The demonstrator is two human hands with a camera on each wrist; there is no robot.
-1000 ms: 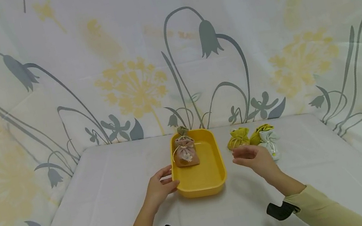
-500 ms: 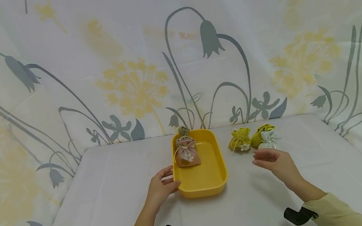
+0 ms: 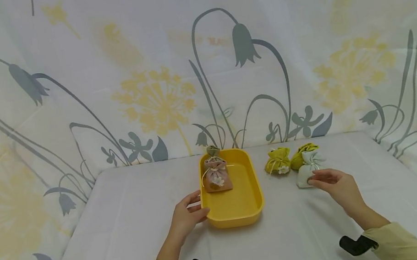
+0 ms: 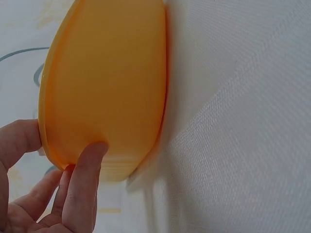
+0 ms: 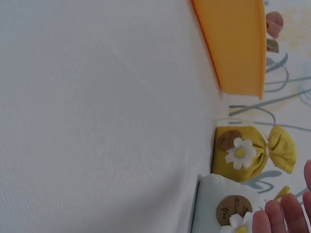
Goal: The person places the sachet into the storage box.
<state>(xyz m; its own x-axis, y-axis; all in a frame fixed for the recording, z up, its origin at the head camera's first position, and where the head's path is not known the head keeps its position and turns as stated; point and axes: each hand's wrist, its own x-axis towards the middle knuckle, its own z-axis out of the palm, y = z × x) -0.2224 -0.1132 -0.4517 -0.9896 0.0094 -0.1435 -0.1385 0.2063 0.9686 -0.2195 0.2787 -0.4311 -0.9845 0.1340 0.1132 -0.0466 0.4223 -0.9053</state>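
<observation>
Since a second ago the right hand [image 3: 337,185] has swung from beside the tray [image 3: 234,211] out to the white pouch [image 3: 307,173].

Its fingers [image 5: 282,218] lie loosely spread, tips at the near side of the white pouch, touching or nearly so, with no hold closed yet. Just beyond the fingertips two yellow pouches [image 3: 277,160] sit bunched against the white one, so a careless pinch could catch a neighbour's cord or nudge them across the surface [image 3: 127,237]. The left hand [image 3: 185,215] clasps the tray's near left corner, thumb on the rim and fingers against the wall; a pink pouch [image 3: 215,176] rests inside, beyond that hand. Should the clasp pull, the tray might slide.
</observation>
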